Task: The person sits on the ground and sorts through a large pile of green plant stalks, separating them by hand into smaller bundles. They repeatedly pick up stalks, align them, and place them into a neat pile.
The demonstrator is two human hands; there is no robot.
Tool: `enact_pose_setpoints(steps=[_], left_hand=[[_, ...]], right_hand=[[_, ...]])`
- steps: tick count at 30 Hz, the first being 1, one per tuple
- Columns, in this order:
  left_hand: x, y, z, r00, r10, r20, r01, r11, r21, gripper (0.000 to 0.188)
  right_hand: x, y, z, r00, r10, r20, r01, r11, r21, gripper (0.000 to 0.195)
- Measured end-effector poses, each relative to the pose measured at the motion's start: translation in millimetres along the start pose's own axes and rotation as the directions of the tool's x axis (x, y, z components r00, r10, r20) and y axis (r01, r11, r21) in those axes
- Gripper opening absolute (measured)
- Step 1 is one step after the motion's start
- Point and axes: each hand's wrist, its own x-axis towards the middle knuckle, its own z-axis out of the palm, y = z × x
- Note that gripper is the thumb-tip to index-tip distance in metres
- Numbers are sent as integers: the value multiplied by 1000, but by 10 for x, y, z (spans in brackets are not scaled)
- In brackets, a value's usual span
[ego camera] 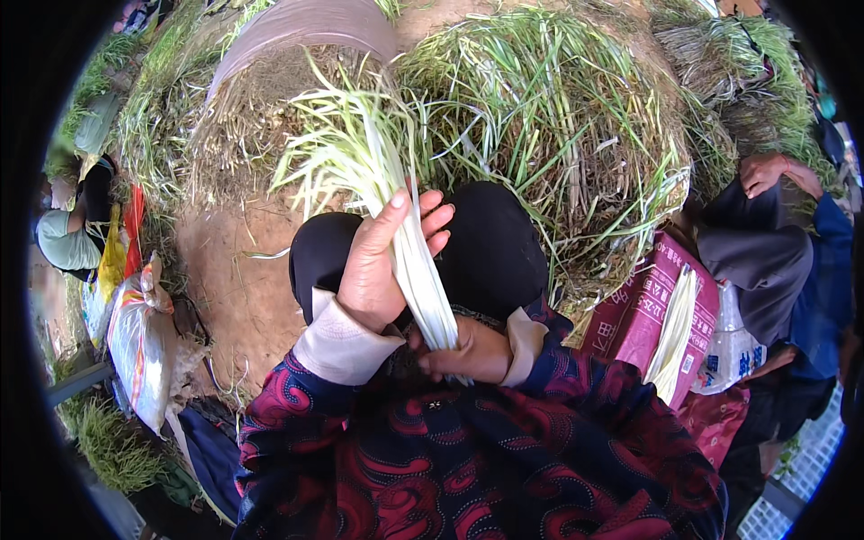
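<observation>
A bunch of pale blanched chives [424, 283] slants across my lap between my knees, its yellow-green leaf tips fanned out at the upper left. Around the middle of the stalks lies my left hand [388, 260], thumb on top and fingers behind. My right hand [472, 351] grips the white lower ends close to my body; some of its fingers are hidden behind the stalks. Just beyond my knees rises a big heap of green and dry leafy stalks [540, 115].
On my right, more pale stalks [675, 331] lie on a printed maroon box [621, 317], beside a seated person [756, 250]. A tied white plastic sack [142, 337] stands at left, near another person [67, 236]. Cloth [310, 27] covers a farther heap. Bare soil [229, 297] shows left of my knees.
</observation>
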Motion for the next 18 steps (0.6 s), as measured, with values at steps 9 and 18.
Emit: enact_pose_setpoints(steps=[9,18], left_hand=[[355,441,-42,989,30,145,6,970,-241,47],[395,986,366,952,-41,305,72,993,-93,41]], right_hand=[[-109,-249,108,991,-130,7,127,956,-263,29],[119,-55,-98,891,-454,8,371,719,-588,33]])
